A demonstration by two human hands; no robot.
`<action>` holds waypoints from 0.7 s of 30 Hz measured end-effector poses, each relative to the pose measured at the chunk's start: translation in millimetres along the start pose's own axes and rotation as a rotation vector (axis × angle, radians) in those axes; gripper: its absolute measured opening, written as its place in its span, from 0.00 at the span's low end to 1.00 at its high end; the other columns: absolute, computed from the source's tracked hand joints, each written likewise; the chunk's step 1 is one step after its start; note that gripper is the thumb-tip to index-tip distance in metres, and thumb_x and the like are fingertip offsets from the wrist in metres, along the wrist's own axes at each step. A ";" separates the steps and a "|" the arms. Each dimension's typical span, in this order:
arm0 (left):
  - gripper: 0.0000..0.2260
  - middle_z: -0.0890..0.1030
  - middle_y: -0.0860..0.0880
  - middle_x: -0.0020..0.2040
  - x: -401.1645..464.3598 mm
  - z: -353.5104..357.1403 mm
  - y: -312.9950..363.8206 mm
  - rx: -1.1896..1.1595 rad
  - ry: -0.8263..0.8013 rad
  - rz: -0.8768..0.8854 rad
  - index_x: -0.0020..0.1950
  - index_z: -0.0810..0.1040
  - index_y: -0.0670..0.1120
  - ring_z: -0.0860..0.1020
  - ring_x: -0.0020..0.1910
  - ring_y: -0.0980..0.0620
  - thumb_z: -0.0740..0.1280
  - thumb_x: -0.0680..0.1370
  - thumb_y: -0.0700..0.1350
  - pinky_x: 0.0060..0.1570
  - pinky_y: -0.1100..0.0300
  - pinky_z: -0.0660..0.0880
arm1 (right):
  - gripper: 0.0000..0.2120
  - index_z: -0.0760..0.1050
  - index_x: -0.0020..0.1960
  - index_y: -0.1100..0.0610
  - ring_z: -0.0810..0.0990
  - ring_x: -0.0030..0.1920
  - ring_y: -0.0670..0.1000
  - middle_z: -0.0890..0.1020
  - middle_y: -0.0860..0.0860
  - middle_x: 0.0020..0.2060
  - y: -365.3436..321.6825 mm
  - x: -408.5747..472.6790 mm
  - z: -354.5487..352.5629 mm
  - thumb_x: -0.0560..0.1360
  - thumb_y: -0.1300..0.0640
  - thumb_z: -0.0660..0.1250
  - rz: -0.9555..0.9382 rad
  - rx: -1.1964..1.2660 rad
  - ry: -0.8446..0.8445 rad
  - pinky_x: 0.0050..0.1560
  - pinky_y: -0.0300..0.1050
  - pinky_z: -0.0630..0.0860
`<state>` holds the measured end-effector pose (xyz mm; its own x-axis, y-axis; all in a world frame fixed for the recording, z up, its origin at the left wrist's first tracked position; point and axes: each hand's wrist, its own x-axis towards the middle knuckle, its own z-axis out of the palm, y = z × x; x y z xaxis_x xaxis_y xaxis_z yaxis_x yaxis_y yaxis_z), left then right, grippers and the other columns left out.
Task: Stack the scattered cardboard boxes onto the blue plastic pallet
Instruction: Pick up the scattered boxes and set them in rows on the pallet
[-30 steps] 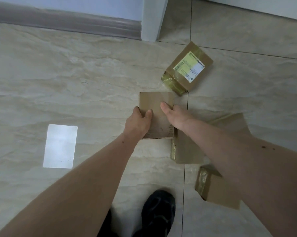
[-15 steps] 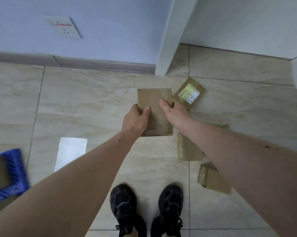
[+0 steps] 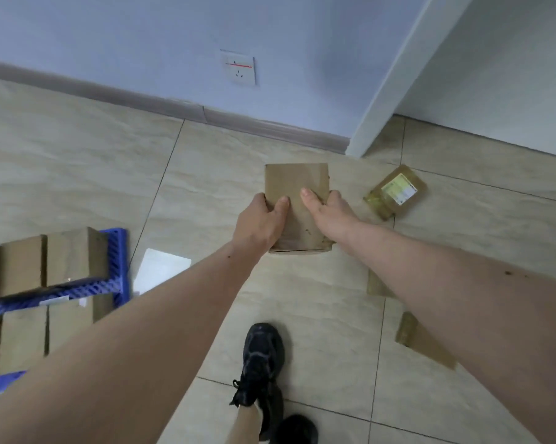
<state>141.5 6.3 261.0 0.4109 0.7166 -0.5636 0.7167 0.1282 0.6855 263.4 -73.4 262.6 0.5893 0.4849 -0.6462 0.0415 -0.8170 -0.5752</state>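
I hold a plain brown cardboard box (image 3: pixel 297 187) in the air at the centre of the view. My left hand (image 3: pixel 259 224) grips its left side and my right hand (image 3: pixel 329 213) grips its right side, thumbs on top. The blue plastic pallet (image 3: pixel 115 261) lies at the left edge, carrying several brown boxes (image 3: pixel 71 254) side by side. On the floor to the right lie a taped box with a yellow-white label (image 3: pixel 396 192), a box corner (image 3: pixel 377 285) mostly hidden by my right arm, and another brown box (image 3: pixel 422 342).
The floor is beige tile (image 3: pixel 78 171). A blue wall with a socket (image 3: pixel 240 67) and grey skirting runs behind. A white door frame (image 3: pixel 385 91) stands at upper right. My black shoes (image 3: pixel 262 363) are at the bottom centre.
The box has come up off the floor in both hands. The view has swung left, so the blue pallet with its boxes has come into sight and the floor boxes have shifted right.
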 end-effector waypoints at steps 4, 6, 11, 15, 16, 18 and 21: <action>0.20 0.78 0.47 0.54 -35.0 -37.2 -39.1 -0.004 0.055 -0.054 0.58 0.72 0.46 0.77 0.52 0.45 0.60 0.76 0.61 0.52 0.53 0.75 | 0.34 0.71 0.66 0.60 0.76 0.60 0.59 0.78 0.58 0.61 -11.6 -34.6 44.9 0.76 0.33 0.57 -0.020 -0.024 -0.071 0.63 0.53 0.73; 0.22 0.78 0.47 0.54 -51.8 -59.4 -59.1 -0.016 0.084 -0.075 0.60 0.72 0.45 0.77 0.52 0.45 0.60 0.76 0.61 0.53 0.51 0.75 | 0.33 0.71 0.65 0.60 0.77 0.59 0.59 0.78 0.58 0.60 -20.5 -51.8 68.7 0.76 0.33 0.57 -0.043 -0.048 -0.093 0.62 0.53 0.73; 0.23 0.78 0.47 0.56 -84.9 -126.4 -108.1 -0.063 0.129 -0.113 0.62 0.70 0.45 0.77 0.55 0.44 0.61 0.76 0.60 0.57 0.49 0.75 | 0.33 0.70 0.65 0.62 0.77 0.60 0.59 0.78 0.58 0.61 -54.0 -93.7 136.4 0.76 0.35 0.58 -0.093 -0.089 -0.146 0.63 0.54 0.73; 0.22 0.79 0.46 0.55 -105.3 -188.2 -152.5 -0.083 0.155 -0.113 0.61 0.71 0.44 0.78 0.54 0.45 0.62 0.76 0.59 0.57 0.48 0.75 | 0.33 0.67 0.66 0.61 0.76 0.60 0.59 0.76 0.58 0.61 -86.4 -129.0 200.1 0.76 0.35 0.58 -0.105 -0.084 -0.166 0.63 0.55 0.73; 0.22 0.79 0.46 0.55 -109.6 -204.7 -164.5 -0.082 0.165 -0.104 0.61 0.72 0.44 0.78 0.53 0.45 0.63 0.76 0.58 0.56 0.49 0.76 | 0.33 0.67 0.66 0.61 0.76 0.60 0.59 0.76 0.58 0.61 -94.3 -137.7 217.3 0.76 0.34 0.58 -0.107 -0.076 -0.174 0.62 0.55 0.73; 0.22 0.78 0.45 0.57 -117.2 -238.6 -189.0 -0.079 0.179 -0.089 0.61 0.74 0.43 0.79 0.53 0.45 0.64 0.75 0.57 0.56 0.50 0.76 | 0.33 0.68 0.66 0.61 0.77 0.60 0.59 0.77 0.58 0.61 -109.6 -154.9 252.6 0.76 0.34 0.58 -0.106 -0.060 -0.188 0.62 0.56 0.74; 0.21 0.78 0.45 0.58 -126.1 -288.1 -228.5 -0.089 0.164 -0.086 0.60 0.76 0.44 0.79 0.53 0.46 0.64 0.74 0.56 0.56 0.52 0.76 | 0.33 0.68 0.66 0.61 0.77 0.60 0.60 0.77 0.58 0.61 -130.0 -179.7 307.8 0.75 0.34 0.59 -0.088 -0.020 -0.198 0.62 0.57 0.75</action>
<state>-236.5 84.1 308.3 0.2482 0.8014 -0.5441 0.6894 0.2484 0.6804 -96.2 41.7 299.1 0.4133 0.6046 -0.6809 0.1027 -0.7740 -0.6248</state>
